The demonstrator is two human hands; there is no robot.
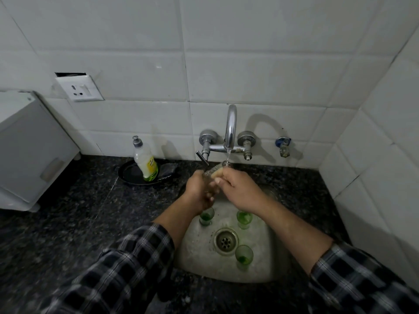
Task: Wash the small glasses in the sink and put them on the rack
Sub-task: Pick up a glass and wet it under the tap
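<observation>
Dark speckled granite countertop (68,223) carries a white appliance (29,155) at left and a black pan (129,175) near the wall. The inset steel sink (197,252) holds three green glasses (243,257), upright.

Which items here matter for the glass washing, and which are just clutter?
Job: glass gripped by left hand and right hand under running tap; three green glasses in sink; soap bottle.
Clutter: black pan holding the bottle, wall socket, white appliance, blue valve.
</observation>
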